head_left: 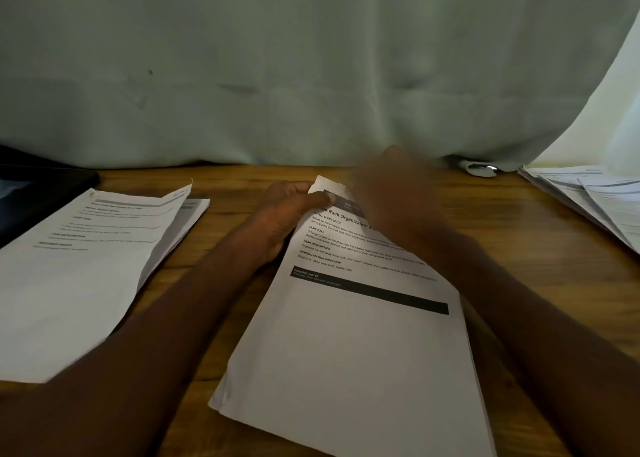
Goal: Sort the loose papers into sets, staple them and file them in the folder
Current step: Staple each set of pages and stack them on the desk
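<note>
A set of printed white sheets (363,345) lies slanted on the wooden table (540,248) in front of me, its heading about shoe rack organization. My left hand (287,214) pinches the set's upper left corner, thumb on top and fingers curled beneath, and the corner tip folds upward. My right hand (394,193) hovers blurred over the set's top right; its fingers are hidden behind the back of the hand. A second paper set (79,266) lies at the left with its top sheet lifted along the right edge. A pile of loose sheets (595,200) sits at the far right.
A dark folder (34,186) lies at the far left edge, partly under the left paper set. A pale green curtain (311,75) hangs along the table's back edge. A small crumpled white scrap (479,169) sits under the curtain's hem.
</note>
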Demonstrator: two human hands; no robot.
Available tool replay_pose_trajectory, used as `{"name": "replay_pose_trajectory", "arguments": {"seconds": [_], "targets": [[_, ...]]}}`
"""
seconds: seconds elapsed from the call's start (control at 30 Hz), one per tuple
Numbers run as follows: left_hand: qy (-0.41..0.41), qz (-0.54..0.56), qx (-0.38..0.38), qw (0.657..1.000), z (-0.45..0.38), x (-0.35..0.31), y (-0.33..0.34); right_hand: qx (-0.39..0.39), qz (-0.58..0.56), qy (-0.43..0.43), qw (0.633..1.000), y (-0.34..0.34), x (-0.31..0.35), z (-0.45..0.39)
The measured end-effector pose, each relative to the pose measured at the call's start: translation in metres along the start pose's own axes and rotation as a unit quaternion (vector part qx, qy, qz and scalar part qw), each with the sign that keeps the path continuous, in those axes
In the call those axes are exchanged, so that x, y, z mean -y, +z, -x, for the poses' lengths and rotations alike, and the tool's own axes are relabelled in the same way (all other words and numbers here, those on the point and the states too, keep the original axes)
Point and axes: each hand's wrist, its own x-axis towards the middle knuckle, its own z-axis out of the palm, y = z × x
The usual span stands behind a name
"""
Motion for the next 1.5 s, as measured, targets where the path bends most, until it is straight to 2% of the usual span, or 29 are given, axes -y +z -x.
{"name": "replay_pose_trajectory", "arguments": {"seconds": [0.3,0.73,1.17,1.5], "targets": [[0.01,-0.005,-0.01,1.0,0.002,0.0,0.004,0.032,-0.02,0.049,0.998,0.005,-0.001,-0.001],[-0.002,-0.018,-0.021,1.0,0.004,-0.002,0.005,0.062,-0.087,0.053,0.993,0.009,-0.007,-0.004],[0.001,-0.073,-0.036,0.997,0.002,-0.001,0.003,0.061,-0.064,0.055,0.995,0.011,-0.006,-0.004],[-0.032,-0.048,-0.038,0.998,0.0,-0.001,0.002,0.067,-0.071,0.06,0.993,0.008,-0.003,-0.003]]}}
